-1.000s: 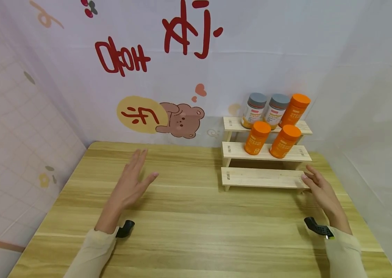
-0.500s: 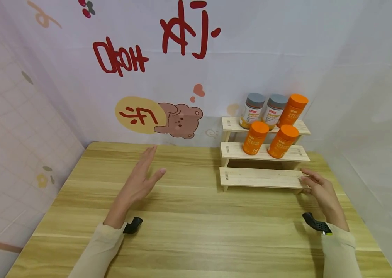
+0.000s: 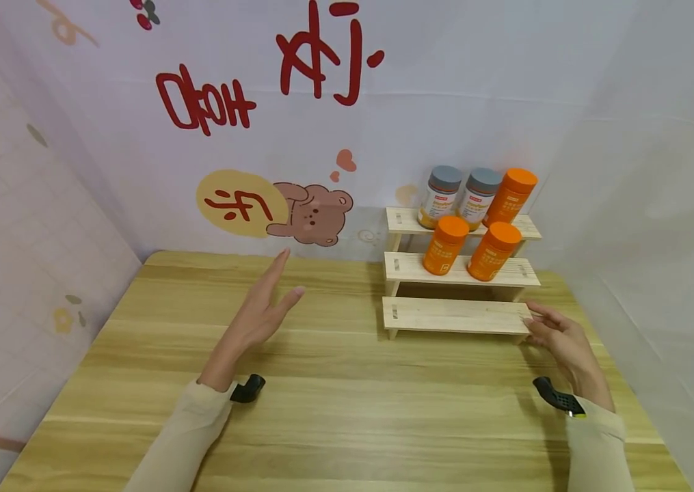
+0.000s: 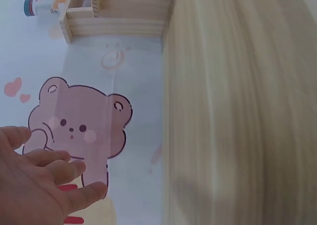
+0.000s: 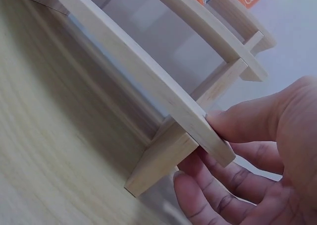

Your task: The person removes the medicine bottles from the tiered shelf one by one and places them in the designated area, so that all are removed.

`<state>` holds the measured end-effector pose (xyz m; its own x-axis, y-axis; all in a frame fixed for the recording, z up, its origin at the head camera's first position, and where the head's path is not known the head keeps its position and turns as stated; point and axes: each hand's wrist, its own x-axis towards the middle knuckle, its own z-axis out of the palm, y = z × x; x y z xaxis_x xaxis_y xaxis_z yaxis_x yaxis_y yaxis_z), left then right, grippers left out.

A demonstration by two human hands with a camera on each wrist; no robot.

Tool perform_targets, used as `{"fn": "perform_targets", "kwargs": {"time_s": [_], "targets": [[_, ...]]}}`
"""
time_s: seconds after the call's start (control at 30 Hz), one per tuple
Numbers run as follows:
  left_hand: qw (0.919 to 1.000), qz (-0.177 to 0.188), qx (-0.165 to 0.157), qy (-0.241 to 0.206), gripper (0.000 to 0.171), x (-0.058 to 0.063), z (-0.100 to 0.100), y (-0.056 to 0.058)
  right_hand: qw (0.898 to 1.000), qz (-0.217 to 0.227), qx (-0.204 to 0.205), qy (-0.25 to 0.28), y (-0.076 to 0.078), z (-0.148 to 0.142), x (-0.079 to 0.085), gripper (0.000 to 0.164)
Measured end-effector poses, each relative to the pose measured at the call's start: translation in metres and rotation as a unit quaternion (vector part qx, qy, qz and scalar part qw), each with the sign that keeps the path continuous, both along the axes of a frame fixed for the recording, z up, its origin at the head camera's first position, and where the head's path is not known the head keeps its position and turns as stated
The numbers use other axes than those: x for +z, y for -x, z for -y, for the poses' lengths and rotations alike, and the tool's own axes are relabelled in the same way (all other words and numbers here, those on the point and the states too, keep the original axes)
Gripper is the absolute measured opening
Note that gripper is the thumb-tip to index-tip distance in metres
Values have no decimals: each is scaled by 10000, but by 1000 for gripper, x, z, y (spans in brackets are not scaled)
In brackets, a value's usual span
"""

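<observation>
A three-tier wooden display rack [image 3: 429, 314] stands at the right back of the table. My right hand [image 3: 563, 345] holds the right end of its lowest shelf; in the right wrist view the thumb [image 5: 255, 118] lies on top and the fingers curl underneath. Two white bottles with grey caps [image 3: 440, 198] and an orange bottle [image 3: 511, 197] occupy the top tier. The middle tier bears two more orange bottles, one left [image 3: 446, 246] and one right [image 3: 494, 251]. My left hand [image 3: 257, 314] hovers over the table, fingers extended, left of the rack, touching nothing visible.
The wood-grain table [image 3: 347, 410] meets a white backdrop [image 3: 476, 82] printed with red characters and a bear [image 3: 316, 213]. A pale side sheet [image 3: 648, 225] hangs close to the right hand. Each wrist wears a black mount, such as the left one [image 3: 248, 388].
My left hand has moved rightward toward the rack. My right hand has come in against the lowest shelf's end and taken hold of it. The head view has shifted slightly.
</observation>
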<state>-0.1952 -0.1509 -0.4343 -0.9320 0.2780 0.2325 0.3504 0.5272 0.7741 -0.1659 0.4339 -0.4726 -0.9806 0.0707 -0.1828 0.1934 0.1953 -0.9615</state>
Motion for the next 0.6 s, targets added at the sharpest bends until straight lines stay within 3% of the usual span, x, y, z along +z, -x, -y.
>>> {"fn": "perform_targets", "kwargs": {"time_s": [0.4,0.6], "targets": [[9992,-41,-155,-376,70,11,-19,15,9986,23,-52,517,3,0,-3,64],[9967,55,-385,-710,69,15,-25,24,9957,21,-111,923,3,2,-3,65]]}}
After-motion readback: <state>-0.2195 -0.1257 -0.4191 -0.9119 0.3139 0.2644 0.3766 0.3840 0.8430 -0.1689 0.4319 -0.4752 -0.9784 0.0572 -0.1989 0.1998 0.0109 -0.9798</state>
